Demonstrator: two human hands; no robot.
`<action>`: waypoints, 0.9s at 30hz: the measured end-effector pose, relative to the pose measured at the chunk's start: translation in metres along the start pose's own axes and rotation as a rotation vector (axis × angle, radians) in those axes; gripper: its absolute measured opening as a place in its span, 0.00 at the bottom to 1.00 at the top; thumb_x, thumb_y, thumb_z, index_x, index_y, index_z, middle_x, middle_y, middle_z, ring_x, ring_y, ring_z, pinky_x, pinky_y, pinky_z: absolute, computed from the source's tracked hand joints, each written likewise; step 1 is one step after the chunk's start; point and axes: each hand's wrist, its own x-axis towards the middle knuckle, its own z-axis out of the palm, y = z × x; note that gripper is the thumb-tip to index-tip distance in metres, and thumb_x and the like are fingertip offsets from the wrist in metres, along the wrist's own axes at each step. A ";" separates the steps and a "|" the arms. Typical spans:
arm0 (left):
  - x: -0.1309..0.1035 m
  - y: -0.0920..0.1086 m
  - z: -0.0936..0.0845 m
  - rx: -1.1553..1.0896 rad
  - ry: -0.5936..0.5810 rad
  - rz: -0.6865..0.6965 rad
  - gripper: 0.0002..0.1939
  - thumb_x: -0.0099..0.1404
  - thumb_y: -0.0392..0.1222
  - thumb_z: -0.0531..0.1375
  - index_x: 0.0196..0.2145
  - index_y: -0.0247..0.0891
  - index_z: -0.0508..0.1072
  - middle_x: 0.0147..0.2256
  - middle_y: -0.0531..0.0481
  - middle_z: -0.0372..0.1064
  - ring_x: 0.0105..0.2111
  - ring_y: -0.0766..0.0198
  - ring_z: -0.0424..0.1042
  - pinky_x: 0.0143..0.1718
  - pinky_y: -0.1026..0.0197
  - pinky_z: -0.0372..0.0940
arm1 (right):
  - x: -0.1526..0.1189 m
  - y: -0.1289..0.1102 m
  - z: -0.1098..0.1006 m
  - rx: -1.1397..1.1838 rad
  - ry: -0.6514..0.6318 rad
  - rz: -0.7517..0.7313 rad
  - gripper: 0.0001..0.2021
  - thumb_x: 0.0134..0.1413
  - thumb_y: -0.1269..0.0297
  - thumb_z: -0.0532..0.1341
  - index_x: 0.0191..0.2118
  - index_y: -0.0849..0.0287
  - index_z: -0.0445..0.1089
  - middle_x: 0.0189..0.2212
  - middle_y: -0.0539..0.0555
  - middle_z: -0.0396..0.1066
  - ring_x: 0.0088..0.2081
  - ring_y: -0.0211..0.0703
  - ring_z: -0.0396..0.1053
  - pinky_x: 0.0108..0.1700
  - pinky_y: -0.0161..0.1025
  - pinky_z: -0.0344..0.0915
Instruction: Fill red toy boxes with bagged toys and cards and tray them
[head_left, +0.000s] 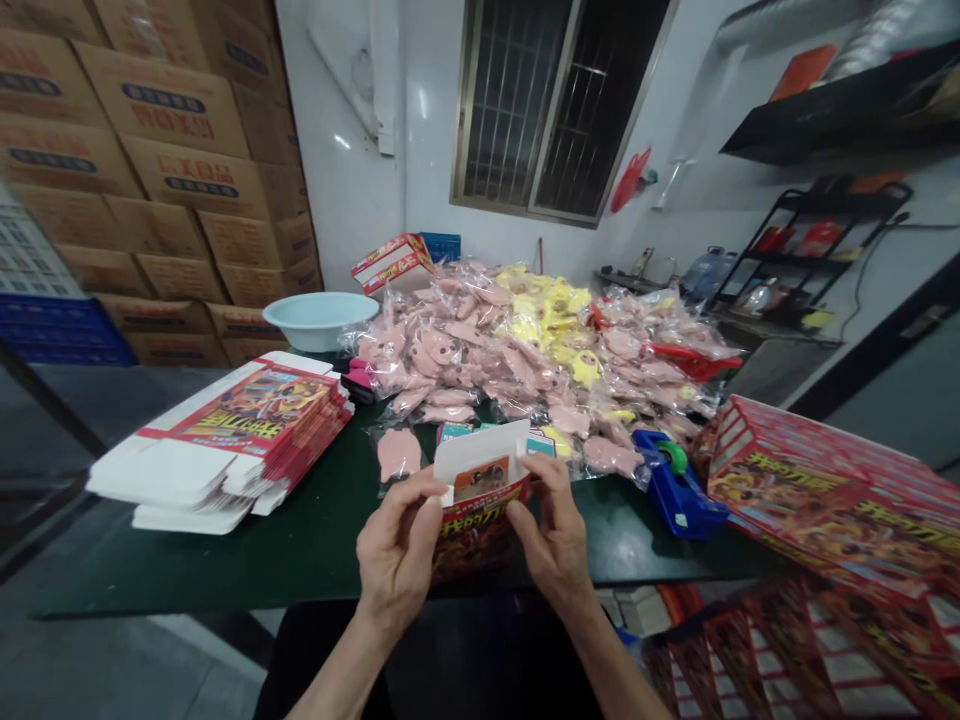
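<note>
Between my two hands stands a red printed carton (480, 540), its white top flap (480, 450) raised and its top open, with something brownish showing inside. My left hand (401, 545) grips the carton's left top edge between thumb and fingers. At the right top edge my right hand (553, 530) holds it the same way. Just behind the carton lie teal printed cards (541, 443), partly hidden by the flap. A pink bagged figure (399, 454) lies near my left fingers.
A heap of clear-bagged pink and yellow figures (517, 340) covers the table's back. Flat cartons (255, 420) are stacked left, near a light blue basin (321, 318). A blue tape dispenser (679, 490) and filled-out red cartons (825, 490) stand right.
</note>
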 end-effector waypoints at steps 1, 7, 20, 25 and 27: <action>0.001 0.000 0.002 -0.036 0.024 -0.037 0.05 0.63 0.38 0.56 0.34 0.38 0.72 0.36 0.48 0.75 0.37 0.63 0.75 0.37 0.67 0.68 | 0.001 -0.002 -0.001 0.019 0.022 -0.013 0.15 0.57 0.68 0.56 0.50 0.52 0.63 0.49 0.56 0.58 0.45 0.42 0.62 0.45 0.41 0.63; 0.004 -0.006 0.006 -0.121 0.169 -0.210 0.06 0.58 0.40 0.62 0.31 0.35 0.75 0.35 0.46 0.76 0.37 0.61 0.75 0.39 0.64 0.69 | 0.004 -0.028 -0.003 0.123 0.096 0.039 0.05 0.58 0.71 0.55 0.35 0.55 0.67 0.41 0.52 0.64 0.45 0.39 0.64 0.45 0.37 0.62; 0.024 0.004 -0.013 -0.551 -0.177 -0.334 0.06 0.58 0.38 0.62 0.35 0.37 0.74 0.34 0.45 0.71 0.35 0.61 0.70 0.35 0.62 0.66 | 0.005 -0.047 -0.019 0.236 -0.080 0.174 0.08 0.59 0.70 0.55 0.40 0.50 0.68 0.40 0.50 0.63 0.37 0.34 0.65 0.31 0.28 0.63; 0.019 0.001 -0.011 -0.595 -0.168 -0.282 0.03 0.59 0.37 0.60 0.32 0.40 0.74 0.37 0.46 0.70 0.39 0.60 0.69 0.38 0.60 0.64 | 0.003 -0.053 -0.028 0.147 -0.188 0.140 0.11 0.59 0.69 0.54 0.44 0.50 0.69 0.45 0.54 0.63 0.43 0.40 0.67 0.37 0.33 0.66; 0.017 0.002 -0.011 -0.625 -0.177 -0.289 0.05 0.59 0.40 0.60 0.33 0.39 0.75 0.38 0.44 0.71 0.40 0.57 0.69 0.38 0.59 0.64 | 0.004 -0.054 -0.031 0.172 -0.237 0.160 0.11 0.58 0.66 0.56 0.46 0.51 0.69 0.47 0.56 0.63 0.45 0.43 0.67 0.36 0.35 0.68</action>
